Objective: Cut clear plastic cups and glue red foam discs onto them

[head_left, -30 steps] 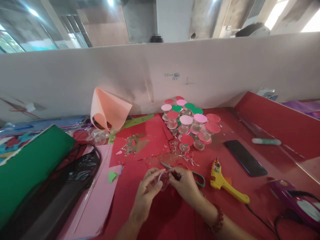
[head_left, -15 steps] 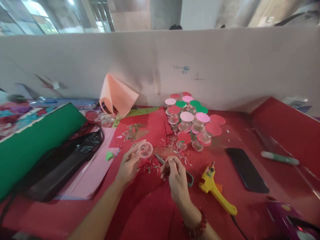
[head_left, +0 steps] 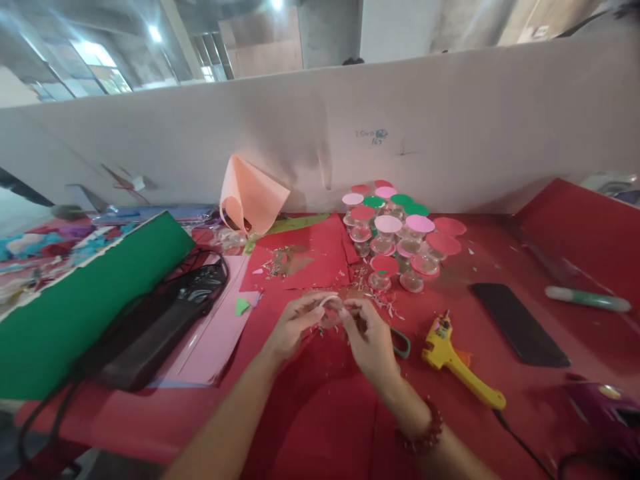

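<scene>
Between my two hands is a small clear plastic cup (head_left: 331, 313), tilted, with a pale rim. My left hand (head_left: 295, 325) pinches its left side between thumb and fingers. On the opposite side, my right hand (head_left: 369, 337) grips the rim with thumb and fingertips. Green-handled scissors (head_left: 401, 343) lie just right of my right hand, their blades hidden behind it. Beyond the hands stands a cluster of similar clear cups topped with red, pink and green paper discs (head_left: 389, 225).
A yellow glue gun (head_left: 457, 363) and a black phone (head_left: 520, 323) lie to the right, with a green-and-white tube (head_left: 587, 299) beyond. Red paper (head_left: 320, 250) with scraps lies ahead. At left are a black bag (head_left: 165, 327), pink sheets (head_left: 220, 343) and a green board (head_left: 95, 300).
My right hand has left the scissors and come up to the cup. My left hand has brought the cup inward, and both hands now hold it. The camera view has shifted slightly left.
</scene>
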Motion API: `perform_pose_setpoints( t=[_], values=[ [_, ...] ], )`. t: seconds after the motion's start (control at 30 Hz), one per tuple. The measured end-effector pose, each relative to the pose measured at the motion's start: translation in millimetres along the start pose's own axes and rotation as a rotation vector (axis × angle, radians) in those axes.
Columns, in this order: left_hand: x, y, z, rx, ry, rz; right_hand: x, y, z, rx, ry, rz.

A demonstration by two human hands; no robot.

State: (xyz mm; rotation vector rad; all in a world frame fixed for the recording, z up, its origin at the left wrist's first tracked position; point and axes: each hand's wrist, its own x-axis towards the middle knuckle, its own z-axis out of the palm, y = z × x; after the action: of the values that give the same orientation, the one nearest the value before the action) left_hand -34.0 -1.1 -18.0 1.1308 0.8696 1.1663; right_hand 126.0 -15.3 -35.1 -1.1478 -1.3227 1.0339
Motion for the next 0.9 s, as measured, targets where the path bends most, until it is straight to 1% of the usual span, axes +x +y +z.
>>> perform_pose_setpoints(
  t=[0.07, 0.17, 0.33, 0.43, 0.5, 0.63, 0.73, 0.83, 0.9],
  values=[
    [-2.4, 0.1, 5.3, -0.009, -0.019, -0.018, 2.8, 2.1, -2.8, -0.064, 0.035, -0.091],
    [-5.5, 0.5, 9.5, -0.039, -0.062, -0.045, 5.4, 8.3, -4.7, -0.080, 0.005, -0.136],
    [-10.1, -2.4, 4.5, -0.010, -0.106, -0.056, 7.0, 21.9, -3.1, -0.134, 0.006, -0.228],
    [-13.1, -3.4, 4.8, -0.023, -0.095, -0.041, 6.4, 25.4, -2.2, -0.193, 0.019, -0.250],
    [-15.6, -2.2, 10.9, -0.014, -0.025, -0.025, 5.1, 24.6, -2.2, -0.224, 0.027, -0.256],
    [-19.9, -2.1, 32.1, 0.101, 0.243, 0.101, -0.2, 19.4, -0.6, -0.252, 0.052, -0.268],
    [-20.2, -8.4, 42.7, 0.100, 0.382, 0.132, -6.0, 15.9, 6.2, -0.213, 0.014, -0.260],
    [-19.3, -13.7, 42.9, 0.075, 0.442, 0.117, -13.5, 10.5, 13.9, -0.181, -0.017, -0.231],
    [-20.2, -12.6, 38.9, 0.047, 0.443, 0.095, -19.9, 4.5, 14.3, -0.206, -0.001, -0.226]
  ],
)
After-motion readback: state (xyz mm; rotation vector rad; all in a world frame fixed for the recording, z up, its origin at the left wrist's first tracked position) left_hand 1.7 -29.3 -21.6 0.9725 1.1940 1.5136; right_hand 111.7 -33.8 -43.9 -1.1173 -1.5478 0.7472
